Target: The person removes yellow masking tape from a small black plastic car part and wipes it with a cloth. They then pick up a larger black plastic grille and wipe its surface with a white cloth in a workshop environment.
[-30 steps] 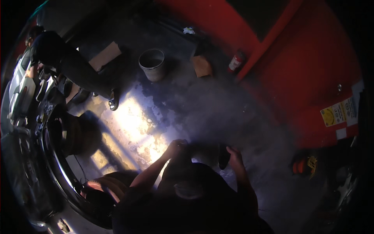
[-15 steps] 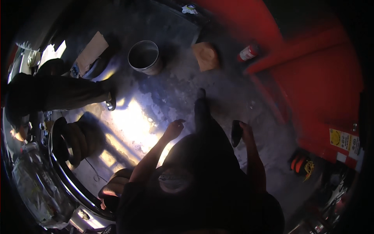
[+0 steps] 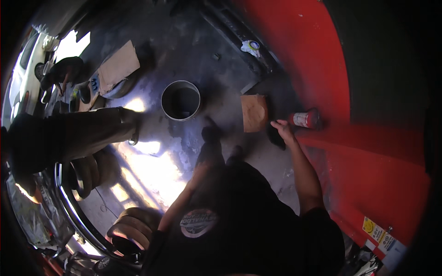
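Note:
My right hand (image 3: 284, 129) reaches forward on the right, closed on a dark, elongated oval object (image 3: 276, 140) whose kind I cannot make out. Just beyond it lie a brown paper piece (image 3: 254, 113), on the left, and a red can with a white label (image 3: 306, 119), on the right, beside a large red panel. My left hand (image 3: 199, 173) is low beside my leg, dim and blurred against dark clothing, so its fingers do not show clearly.
A grey bucket (image 3: 181, 100) stands on the floor ahead. At left are another person's leg (image 3: 92, 131), a cardboard sheet (image 3: 120, 64) and stacked tires (image 3: 131, 230). The red panel (image 3: 368, 170) borders the right side. A crumpled white wad (image 3: 251, 48) lies farther ahead.
My right hand has moved forward with the dark object, close to the paper and red can. My left hand has come in against my leg. I have stepped forward, and the view has shifted.

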Action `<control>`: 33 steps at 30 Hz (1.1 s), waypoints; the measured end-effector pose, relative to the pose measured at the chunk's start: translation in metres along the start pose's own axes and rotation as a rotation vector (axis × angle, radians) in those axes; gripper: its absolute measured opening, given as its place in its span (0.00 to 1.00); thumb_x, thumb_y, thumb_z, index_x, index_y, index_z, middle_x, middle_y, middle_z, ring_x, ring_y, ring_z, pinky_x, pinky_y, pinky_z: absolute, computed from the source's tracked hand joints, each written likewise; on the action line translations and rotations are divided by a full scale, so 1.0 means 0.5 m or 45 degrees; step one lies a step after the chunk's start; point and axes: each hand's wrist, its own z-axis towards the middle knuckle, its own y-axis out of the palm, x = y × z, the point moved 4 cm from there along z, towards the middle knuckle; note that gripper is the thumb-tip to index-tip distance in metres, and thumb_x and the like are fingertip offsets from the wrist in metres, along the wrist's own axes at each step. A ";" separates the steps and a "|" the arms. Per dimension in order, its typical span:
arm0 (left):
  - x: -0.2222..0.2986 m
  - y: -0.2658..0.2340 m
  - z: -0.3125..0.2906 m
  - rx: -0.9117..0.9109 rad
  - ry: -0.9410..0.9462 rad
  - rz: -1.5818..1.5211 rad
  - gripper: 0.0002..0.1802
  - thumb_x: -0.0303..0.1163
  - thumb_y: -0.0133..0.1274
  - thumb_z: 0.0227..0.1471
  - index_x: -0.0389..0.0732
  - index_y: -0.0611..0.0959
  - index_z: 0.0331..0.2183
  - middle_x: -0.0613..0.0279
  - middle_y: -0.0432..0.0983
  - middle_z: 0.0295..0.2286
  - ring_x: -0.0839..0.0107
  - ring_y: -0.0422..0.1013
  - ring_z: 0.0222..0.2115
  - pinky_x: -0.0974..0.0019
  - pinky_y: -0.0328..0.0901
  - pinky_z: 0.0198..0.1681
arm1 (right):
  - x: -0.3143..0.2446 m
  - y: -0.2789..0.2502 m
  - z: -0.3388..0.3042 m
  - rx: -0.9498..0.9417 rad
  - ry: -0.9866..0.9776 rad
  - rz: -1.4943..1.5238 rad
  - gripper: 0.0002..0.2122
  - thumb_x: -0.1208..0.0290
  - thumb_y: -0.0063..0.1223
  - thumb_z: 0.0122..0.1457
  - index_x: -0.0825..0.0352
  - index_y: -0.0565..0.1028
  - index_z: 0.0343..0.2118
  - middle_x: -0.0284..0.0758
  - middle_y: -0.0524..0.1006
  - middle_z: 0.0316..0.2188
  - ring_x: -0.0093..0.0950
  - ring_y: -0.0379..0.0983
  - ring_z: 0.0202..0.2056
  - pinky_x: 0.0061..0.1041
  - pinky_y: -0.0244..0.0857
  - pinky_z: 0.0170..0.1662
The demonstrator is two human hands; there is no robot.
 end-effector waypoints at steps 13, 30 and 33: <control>-0.149 -0.307 0.370 0.068 0.319 -0.825 0.17 0.39 0.51 0.58 0.36 0.85 0.39 0.49 0.82 0.36 0.53 0.78 0.39 0.51 0.70 0.42 | -0.139 0.034 0.263 -0.239 0.188 -0.214 0.25 0.55 0.65 0.57 0.77 0.82 0.46 0.44 0.84 0.42 0.31 0.79 0.46 0.31 0.69 0.50; -0.154 -0.340 0.728 0.170 -0.324 -1.273 0.18 0.39 0.52 0.61 0.42 0.86 0.48 0.48 0.83 0.40 0.52 0.79 0.46 0.53 0.71 0.48 | -0.416 -0.048 0.824 -0.255 0.050 -0.207 0.17 0.58 0.65 0.55 0.71 0.83 0.35 0.33 0.81 0.31 0.25 0.75 0.38 0.30 0.67 0.43; -0.070 -0.564 0.858 0.119 -0.303 -0.775 0.17 0.39 0.53 0.61 0.41 0.87 0.46 0.50 0.84 0.38 0.52 0.80 0.44 0.52 0.72 0.46 | -0.567 -0.112 0.912 -0.268 -0.064 -0.287 0.18 0.56 0.64 0.56 0.71 0.83 0.32 0.35 0.80 0.30 0.27 0.75 0.37 0.31 0.66 0.44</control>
